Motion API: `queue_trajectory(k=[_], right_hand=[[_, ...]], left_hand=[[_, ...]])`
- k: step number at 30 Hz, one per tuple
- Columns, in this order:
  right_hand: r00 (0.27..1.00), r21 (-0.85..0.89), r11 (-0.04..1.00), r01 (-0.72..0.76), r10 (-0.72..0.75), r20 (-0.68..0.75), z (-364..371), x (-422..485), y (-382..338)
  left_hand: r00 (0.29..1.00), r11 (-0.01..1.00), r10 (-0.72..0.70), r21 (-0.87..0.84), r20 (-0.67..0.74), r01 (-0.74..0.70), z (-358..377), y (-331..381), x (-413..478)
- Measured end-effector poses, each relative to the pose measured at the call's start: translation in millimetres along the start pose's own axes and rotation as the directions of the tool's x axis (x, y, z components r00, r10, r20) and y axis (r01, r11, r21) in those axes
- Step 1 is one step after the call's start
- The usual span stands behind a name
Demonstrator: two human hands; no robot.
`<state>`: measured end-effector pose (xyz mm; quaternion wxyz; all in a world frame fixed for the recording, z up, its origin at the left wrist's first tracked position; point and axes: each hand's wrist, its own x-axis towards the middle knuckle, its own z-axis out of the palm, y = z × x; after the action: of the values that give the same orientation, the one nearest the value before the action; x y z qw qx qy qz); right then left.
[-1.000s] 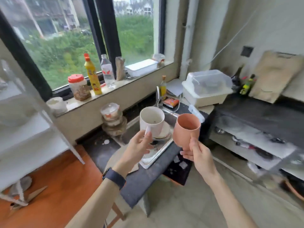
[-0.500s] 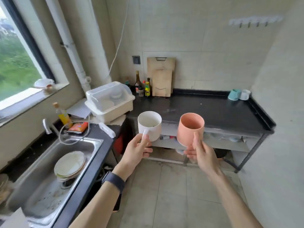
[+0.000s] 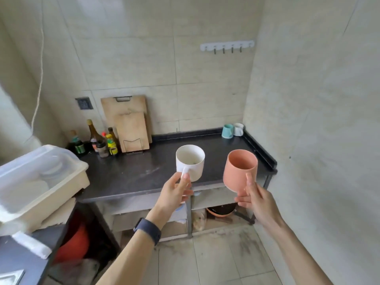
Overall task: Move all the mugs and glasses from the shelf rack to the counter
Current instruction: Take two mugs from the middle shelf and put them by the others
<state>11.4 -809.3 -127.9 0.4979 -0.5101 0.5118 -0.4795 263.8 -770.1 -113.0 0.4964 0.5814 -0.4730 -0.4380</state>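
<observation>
A: Your left hand (image 3: 174, 190) — grip pinching the white mug (image 3: 190, 162) at its handle, thumb on top. Mug upright, held in the air in front of the dark desk (image 3: 131, 173).

B: And your right?

A: Right hand (image 3: 257, 200), grip wrapped around the base of the pink cup (image 3: 239, 168), thumb up its side. Cup tilted slightly, mouth toward you, at 3 o'clock of the white mug, apart from it.

B: On the desk itself?

A: A teal mug (image 3: 227, 131) and a small white mug (image 3: 238, 129) at 1 o'clock, back corner, side by side. Cutting boards (image 3: 130, 128) and bottles (image 3: 102, 140) at 11 o'clock.
</observation>
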Motion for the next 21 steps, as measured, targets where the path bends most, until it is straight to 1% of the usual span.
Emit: queue_trajectory(k=[3, 6, 12, 17, 21], right_hand=[[0.998, -0.02, 0.999, -0.027, 0.026, -0.053, -16, 45, 0], [0.993, -0.032, 0.998, -0.06, 0.056, -0.099, -29, 88, 0], [0.974, 0.01, 0.99, -0.141, 0.14, -0.176, -55, 163, 13], [0.957, 0.013, 0.975, -0.222, 0.22, -0.19, -79, 237, 47], [0.943, 0.007, 0.956, -0.293, 0.29, -0.162, -98, 311, 79]], left_hand=[[0.999, 1.0, 0.004, -0.02, 0.039, -0.003, 20, 2, 57], [0.998, 1.0, -0.008, 0.014, 0.062, 0.007, 39, 1, 108], [0.991, 0.996, -0.09, 0.013, 0.099, 0.09, 77, -15, 193], [0.979, 0.985, -0.173, 0.016, 0.112, 0.172, 115, -39, 261], [0.965, 0.969, -0.249, 0.029, 0.087, 0.247, 154, -55, 325]])
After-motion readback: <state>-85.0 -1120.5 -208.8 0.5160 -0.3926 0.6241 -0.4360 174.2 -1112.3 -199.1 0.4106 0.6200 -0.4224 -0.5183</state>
